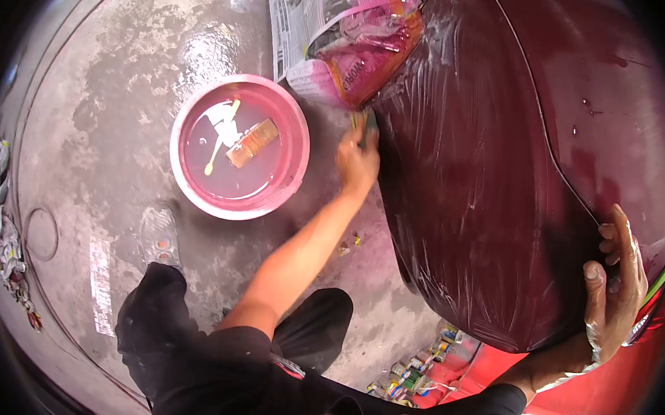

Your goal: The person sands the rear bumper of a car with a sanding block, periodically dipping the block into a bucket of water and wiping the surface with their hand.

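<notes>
My left hand (358, 161) is closed around a small green and yellow pad (369, 128), held at the left edge of a dark red car body panel (484, 185). Most of the pad is hidden by my fingers. The panel is wet and streaked with whitish smears. My right hand (616, 279) rests on the panel's right side with fingers apart and whitish residue on the wrist. Just above my left hand, newspaper and pink-stained plastic (348, 50) cover part of the car.
A pink basin (181, 162) of cloudy water stands on the wet concrete floor, holding a brownish block (253, 142) and a pale yellow stick. Several cans (411, 377) stand below the panel. A hose (22, 191) runs along the left, near crumpled scraps (3, 243).
</notes>
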